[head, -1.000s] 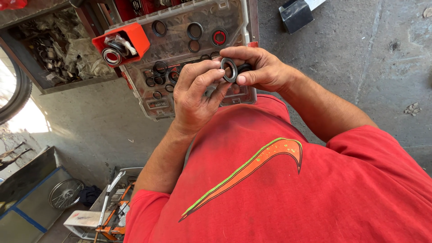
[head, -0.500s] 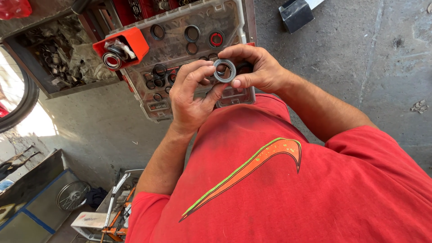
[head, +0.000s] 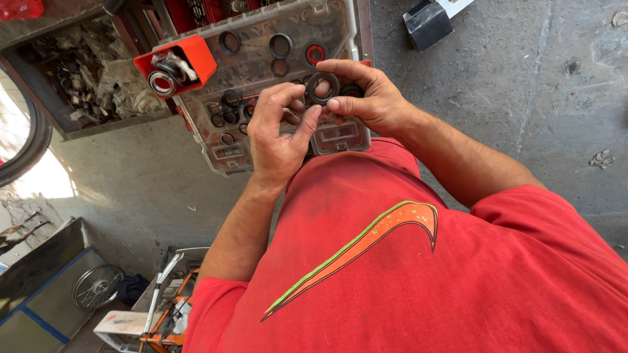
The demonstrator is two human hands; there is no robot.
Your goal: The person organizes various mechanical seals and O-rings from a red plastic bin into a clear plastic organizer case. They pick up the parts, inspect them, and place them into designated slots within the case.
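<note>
Head view
Left hand point(head: 278, 134): raised over the near edge of the case, fingers curled, thumb and forefinger tips meeting the ring from the left.
Right hand point(head: 366, 98): raised beside the left, touching it at the fingertips; thumb under and forefinger over the ring, pinching it.
Ring point(head: 322, 87): dark round seal with an open centre, held upright between both hands, face toward the camera, above the case's near right corner.
Case point(head: 261, 72): clear plastic organiser lying open on the floor, split into compartments; black rings of several widths sit in them, one with a red centre point(head: 315, 53) near the far right corner.
Bin point(head: 176, 62): small orange box at the case's left edge, holding a metal bearing and other parts.
Tray point(head: 78, 75): dark open box left of the case, full of mixed metal parts.
Floor point(head: 523, 98): grey concrete; a small dark block point(head: 428, 25) lies right of the case, well apart from the hands.
Shirt point(head: 405, 274): red, with an orange and green mark, fills the lower frame.
</note>
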